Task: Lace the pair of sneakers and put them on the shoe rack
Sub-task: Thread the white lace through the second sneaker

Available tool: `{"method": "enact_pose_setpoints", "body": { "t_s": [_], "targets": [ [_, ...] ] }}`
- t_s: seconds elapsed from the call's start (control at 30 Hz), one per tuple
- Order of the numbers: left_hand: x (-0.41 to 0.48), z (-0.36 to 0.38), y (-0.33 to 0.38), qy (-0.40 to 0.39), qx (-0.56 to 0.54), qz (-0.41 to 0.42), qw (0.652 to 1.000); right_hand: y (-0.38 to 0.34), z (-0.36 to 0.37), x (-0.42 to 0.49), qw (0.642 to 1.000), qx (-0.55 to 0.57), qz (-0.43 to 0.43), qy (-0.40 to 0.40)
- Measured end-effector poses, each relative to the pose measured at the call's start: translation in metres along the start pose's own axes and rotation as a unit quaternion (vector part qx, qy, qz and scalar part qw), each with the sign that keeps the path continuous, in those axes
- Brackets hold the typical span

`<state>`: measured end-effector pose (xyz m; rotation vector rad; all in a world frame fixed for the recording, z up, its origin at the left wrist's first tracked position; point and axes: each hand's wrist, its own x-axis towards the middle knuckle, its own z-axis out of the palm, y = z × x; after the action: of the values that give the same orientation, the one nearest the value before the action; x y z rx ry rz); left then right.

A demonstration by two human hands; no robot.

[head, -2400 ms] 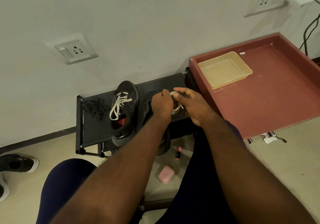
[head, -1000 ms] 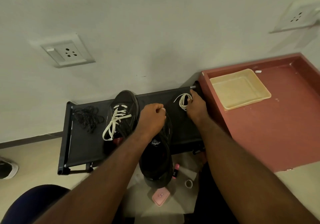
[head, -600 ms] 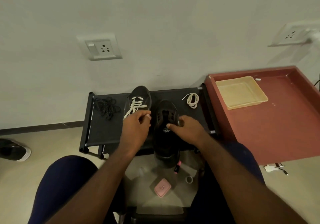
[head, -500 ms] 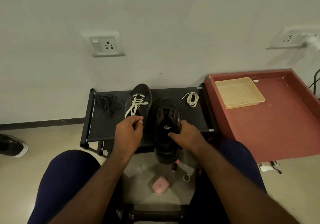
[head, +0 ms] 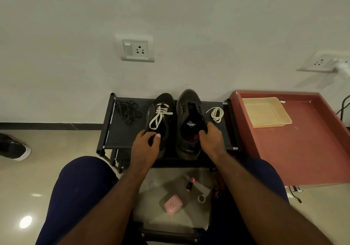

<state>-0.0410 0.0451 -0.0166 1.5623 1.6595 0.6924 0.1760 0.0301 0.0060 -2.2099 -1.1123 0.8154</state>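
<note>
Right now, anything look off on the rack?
Yes. The unlaced sneaker gripped by the right hand sits on the rack beside the laced sneaker, its eyelets bare. A white lace lies coiled loose next to it.

Two sneakers [head: 164,101] [head: 189,98], one rack [head: 124,137], one white lace coil [head: 217,114], one black lace tangle [head: 127,111], two wall sockets [head: 137,48] [head: 322,63]

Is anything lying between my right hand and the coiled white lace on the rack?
Nothing visible. Only bare black fabric of the shoe rack lies between the right hand and the coiled white lace. That hand grips the collar of the unlaced sneaker, which sits beside the lace.
</note>
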Motion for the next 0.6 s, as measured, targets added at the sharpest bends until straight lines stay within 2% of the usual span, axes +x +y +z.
{"method": "enact_pose_setpoints", "body": {
  "t_s": [0.1,0.2,0.47,0.6],
  "targets": [
    [-0.004,-0.007,0.002,-0.042,0.014,0.002,0.999,-0.010,0.003,0.018,1.000,-0.005,0.009,0.005],
    [-0.002,-0.008,-0.004,-0.080,0.064,0.042,0.994,-0.008,0.003,0.027,0.999,-0.033,0.025,-0.017],
    [0.003,-0.005,-0.006,-0.040,0.105,0.080,0.990,0.009,0.002,0.040,0.998,-0.035,0.028,-0.053],
    [-0.007,0.003,-0.002,-0.031,0.113,0.078,0.990,0.000,-0.005,0.012,0.998,-0.021,-0.023,0.046]
  ]
}}
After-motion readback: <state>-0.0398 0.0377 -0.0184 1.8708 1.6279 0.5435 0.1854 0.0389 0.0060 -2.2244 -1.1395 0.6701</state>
